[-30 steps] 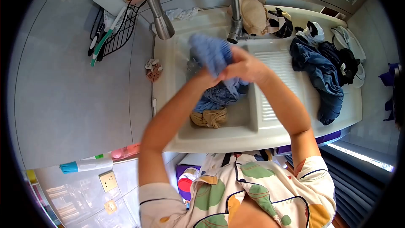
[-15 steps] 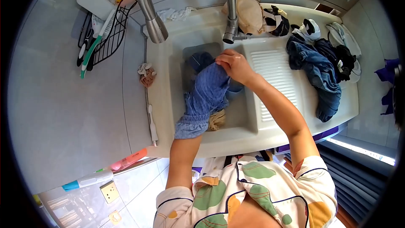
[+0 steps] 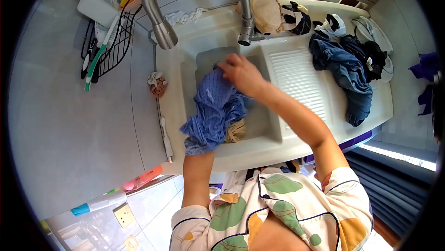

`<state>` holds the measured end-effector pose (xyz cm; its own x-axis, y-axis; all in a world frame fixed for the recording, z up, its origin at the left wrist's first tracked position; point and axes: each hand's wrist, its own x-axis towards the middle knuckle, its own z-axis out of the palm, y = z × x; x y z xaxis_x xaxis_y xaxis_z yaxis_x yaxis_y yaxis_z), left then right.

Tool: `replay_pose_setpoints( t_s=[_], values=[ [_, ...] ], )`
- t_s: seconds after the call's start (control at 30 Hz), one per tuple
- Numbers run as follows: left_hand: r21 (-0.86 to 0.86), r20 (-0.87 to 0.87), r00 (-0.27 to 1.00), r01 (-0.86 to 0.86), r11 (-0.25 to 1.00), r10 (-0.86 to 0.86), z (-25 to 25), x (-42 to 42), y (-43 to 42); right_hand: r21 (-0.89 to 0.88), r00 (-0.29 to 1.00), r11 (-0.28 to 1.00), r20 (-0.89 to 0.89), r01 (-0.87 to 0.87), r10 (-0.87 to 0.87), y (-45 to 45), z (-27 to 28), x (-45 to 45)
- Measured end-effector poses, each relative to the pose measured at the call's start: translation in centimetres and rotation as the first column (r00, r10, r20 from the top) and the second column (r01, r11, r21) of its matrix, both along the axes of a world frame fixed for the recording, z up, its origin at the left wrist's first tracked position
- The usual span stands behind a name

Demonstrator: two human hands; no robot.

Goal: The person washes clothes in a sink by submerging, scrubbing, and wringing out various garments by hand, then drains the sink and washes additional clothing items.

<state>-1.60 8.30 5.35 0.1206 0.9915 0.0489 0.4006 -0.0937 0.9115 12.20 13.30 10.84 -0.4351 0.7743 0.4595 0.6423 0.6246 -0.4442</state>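
A blue striped garment (image 3: pixel 211 107) is drawn over my left forearm above the sink basin, and my left hand is hidden inside it. My right hand (image 3: pixel 243 75) pinches the upper end of this garment with bent fingers. Beneath and beside it in the basin (image 3: pixel 262 125) lie more blue cloth (image 3: pixel 235 108) and a tan cloth (image 3: pixel 235 131). Some water shows at the back of the basin.
Two metal faucets (image 3: pixel 162 30) (image 3: pixel 245 28) reach over the sink. Jeans (image 3: pixel 345 79) and dark clothes (image 3: pixel 373 58) lie right of the ribbed washboard (image 3: pixel 299 81). A beige bra (image 3: pixel 264 12) is at the back. A wire rack (image 3: pixel 121 42) and a white brush (image 3: pixel 166 139) are left.
The blue garment went from bunched between both hands to pulled over my left forearm. Since then it has shifted slightly left, with my right hand moving left along with its upper end.
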Motion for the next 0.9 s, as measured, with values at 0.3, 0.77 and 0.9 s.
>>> replay_pose_setpoints(
  t_s=[0.3, 0.77, 0.9],
  values=[
    [-0.093, 0.060, 0.998, 0.013, 0.996, -0.008, 0.2, -0.3, 0.5, -0.130, 0.566, 0.676, -0.672, -0.725, 0.478, -9.8, 2.7, -6.8],
    [-0.154, 0.075, 0.996, 0.049, 0.987, -0.038, 2.7, -1.3, 2.0, -0.087, 0.891, 0.890, 0.040, -0.447, 0.451, -6.9, 2.2, -2.9],
    [-0.185, 0.061, 0.996, 0.069, 0.980, -0.058, 2.9, -1.3, 1.7, -0.164, 0.963, 0.959, 0.107, -0.229, 0.248, -6.1, 0.7, -4.0]
  ],
)
